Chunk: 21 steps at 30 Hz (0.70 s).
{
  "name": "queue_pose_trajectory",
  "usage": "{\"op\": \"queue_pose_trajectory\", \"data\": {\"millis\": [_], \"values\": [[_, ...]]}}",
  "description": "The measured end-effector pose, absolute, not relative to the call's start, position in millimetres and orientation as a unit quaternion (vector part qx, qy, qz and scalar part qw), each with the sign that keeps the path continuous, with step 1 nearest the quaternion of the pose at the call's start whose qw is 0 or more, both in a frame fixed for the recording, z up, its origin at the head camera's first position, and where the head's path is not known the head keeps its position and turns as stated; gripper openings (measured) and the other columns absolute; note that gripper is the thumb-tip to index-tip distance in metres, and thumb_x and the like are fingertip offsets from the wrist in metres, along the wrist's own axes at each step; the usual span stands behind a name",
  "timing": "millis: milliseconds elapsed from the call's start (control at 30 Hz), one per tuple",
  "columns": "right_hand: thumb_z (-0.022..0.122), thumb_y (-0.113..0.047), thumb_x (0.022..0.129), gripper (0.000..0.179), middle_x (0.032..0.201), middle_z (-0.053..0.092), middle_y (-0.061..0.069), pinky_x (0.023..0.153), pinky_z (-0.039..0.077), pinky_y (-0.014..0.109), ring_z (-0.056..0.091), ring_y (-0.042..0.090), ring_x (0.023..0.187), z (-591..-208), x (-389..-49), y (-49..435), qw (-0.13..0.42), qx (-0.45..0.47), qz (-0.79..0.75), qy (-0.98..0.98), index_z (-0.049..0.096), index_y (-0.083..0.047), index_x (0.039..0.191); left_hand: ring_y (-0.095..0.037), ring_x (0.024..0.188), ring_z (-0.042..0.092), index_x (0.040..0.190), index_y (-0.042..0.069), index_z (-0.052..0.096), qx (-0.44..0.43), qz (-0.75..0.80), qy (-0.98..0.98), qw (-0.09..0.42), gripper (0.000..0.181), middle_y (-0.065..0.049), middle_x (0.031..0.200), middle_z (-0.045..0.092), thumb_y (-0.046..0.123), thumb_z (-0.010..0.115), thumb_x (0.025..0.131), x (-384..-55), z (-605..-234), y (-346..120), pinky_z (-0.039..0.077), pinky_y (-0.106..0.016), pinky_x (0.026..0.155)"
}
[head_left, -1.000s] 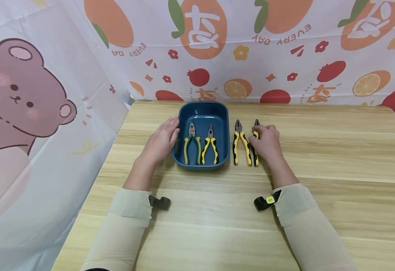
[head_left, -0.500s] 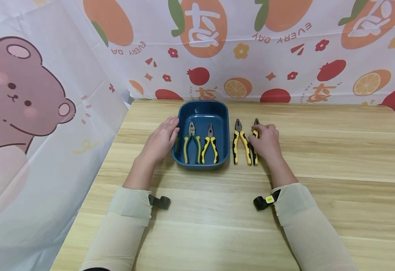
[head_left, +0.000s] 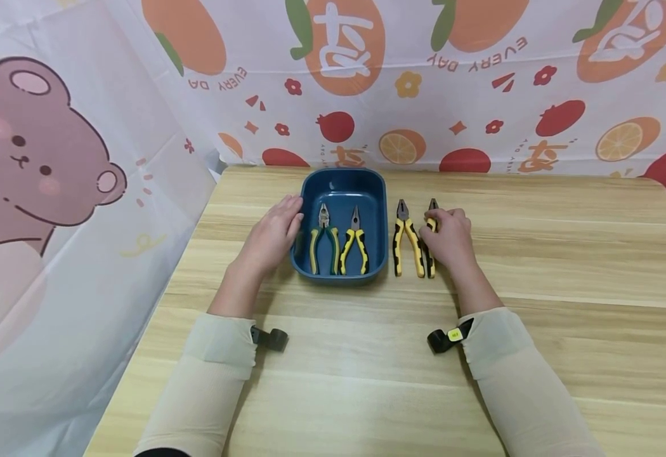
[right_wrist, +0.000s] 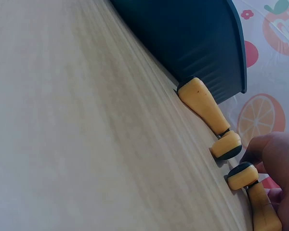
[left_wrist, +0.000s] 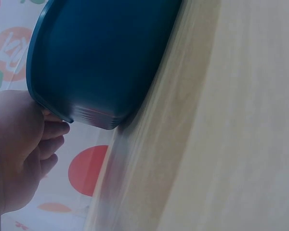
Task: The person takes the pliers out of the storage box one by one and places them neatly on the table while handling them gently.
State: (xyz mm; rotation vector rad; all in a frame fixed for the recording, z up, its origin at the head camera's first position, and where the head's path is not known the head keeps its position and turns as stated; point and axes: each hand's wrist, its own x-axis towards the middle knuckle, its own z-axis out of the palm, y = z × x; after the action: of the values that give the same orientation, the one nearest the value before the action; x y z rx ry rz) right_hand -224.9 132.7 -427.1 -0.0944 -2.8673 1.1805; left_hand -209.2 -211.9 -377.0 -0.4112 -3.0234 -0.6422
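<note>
A deep blue tray holds two pairs of pliers: combination pliers with green-and-yellow handles at left and long-nose pliers with yellow-and-black handles at right. My left hand rests along the tray's left rim, fingers extended; in the left wrist view its fingertips lie right at the rim. On the table right of the tray lie yellow-and-black pliers, handles spread. Beside them, my right hand pinches another pair of yellow-and-black pliers from above; the hand hides its right handle in the head view.
The wood-grain table runs back to a white cloth printed with fruit. Another cloth, with a bear on it, hangs at the left. Each sleeved forearm carries a small black wrist camera.
</note>
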Motion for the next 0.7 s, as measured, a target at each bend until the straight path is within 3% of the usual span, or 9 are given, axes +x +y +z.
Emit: {"op": "queue_pose_trajectory", "data": {"millis": [700], "values": [[0.059, -0.022, 0.088, 0.043, 0.130, 0.043, 0.022, 0.095, 0.042, 0.053, 0.038, 0.039, 0.120, -424.8, -225.1, 133.8, 0.013, -0.031, 0.391, -0.920, 0.061, -0.007, 0.128, -0.023, 0.150, 0.024, 0.152, 0.007, 0.037, -0.133, -0.212, -0.968, 0.007, 0.051, -0.009, 0.159, 0.034, 0.031, 0.040, 0.107, -210.4, -374.7, -210.9, 0.021, -0.043, 0.123]]}}
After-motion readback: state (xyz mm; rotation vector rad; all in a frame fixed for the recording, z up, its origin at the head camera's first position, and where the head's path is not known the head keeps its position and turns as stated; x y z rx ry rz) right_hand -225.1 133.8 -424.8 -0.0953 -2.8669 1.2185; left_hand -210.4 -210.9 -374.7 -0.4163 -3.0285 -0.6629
